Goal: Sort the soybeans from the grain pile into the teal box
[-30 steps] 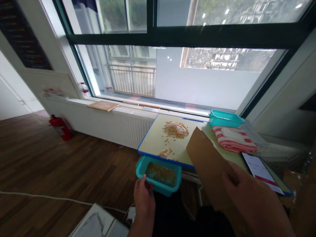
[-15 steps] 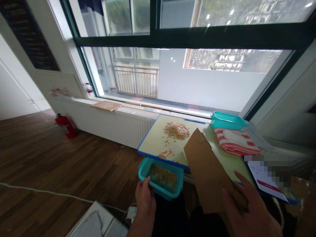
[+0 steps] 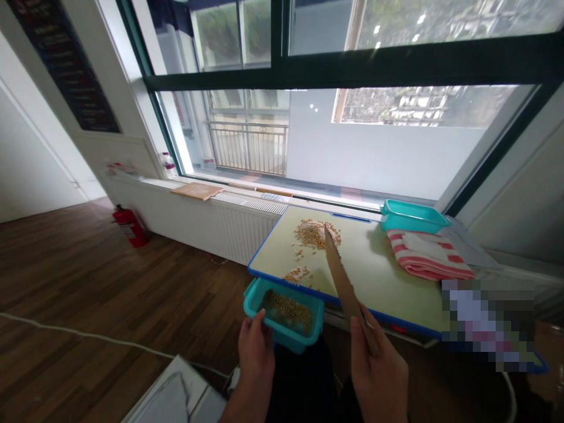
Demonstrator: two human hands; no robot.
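My left hand [image 3: 255, 346] grips the near left rim of a teal plastic basket [image 3: 295, 339], its thumb over the edge. Yellow-brown beans or kernels [image 3: 288, 308] lie inside the basket, which sits just below the near edge of a cutting board [image 3: 374, 252] with a blue border. With my right hand [image 3: 379, 364] I hold a piece of brown cardboard [image 3: 341, 279], turned nearly edge-on. Its far tip overlaps a pile of kernels mixed with white bits [image 3: 314, 234] on the board; whether they touch I cannot tell. A smaller scatter of kernels [image 3: 297, 274] lies near the board's front edge.
A second teal basket [image 3: 414, 217] stands at the board's far right, behind a folded red-and-white striped towel [image 3: 427, 252]. A device with a blurred-out screen [image 3: 484, 329] lies at the right. A radiator [image 3: 238, 229] runs under the window, and a fire extinguisher [image 3: 131, 226] stands on the floor.
My right hand has moved left and turned the cardboard from broad side to nearly edge-on, its tip now over the pile. My left hand stays on the basket.
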